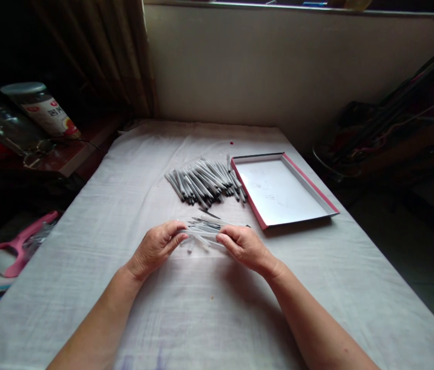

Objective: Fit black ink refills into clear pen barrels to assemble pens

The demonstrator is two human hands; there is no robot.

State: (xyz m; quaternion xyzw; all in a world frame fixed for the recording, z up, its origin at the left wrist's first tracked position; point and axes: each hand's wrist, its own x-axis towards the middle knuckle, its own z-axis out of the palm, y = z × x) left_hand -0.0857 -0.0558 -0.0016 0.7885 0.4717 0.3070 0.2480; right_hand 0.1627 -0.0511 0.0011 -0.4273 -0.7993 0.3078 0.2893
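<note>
Between my two hands is a slim, whitish pen barrel [200, 234], held level just above the cloth. My left hand [158, 242] pinches its left end between thumb and fingers. At the other end, my right hand [245, 246] has thumb and fingertips closed on it. Under and behind the hands lie loose pen parts [207, 222], some thin and dark, others pale tubes. Farther back is a heap of many pens [203, 180], translucent with black ends pointing mostly toward me. My fingers partly hide the held piece's ends.
A shallow box lid [289, 190] with red sides and a white inside lies right of the heap. White cloth covers the table [186, 318]. To the left are a lidded jar [45, 110] on a side shelf and a pink-handled object [18, 246]. A wall [263, 72] stands behind.
</note>
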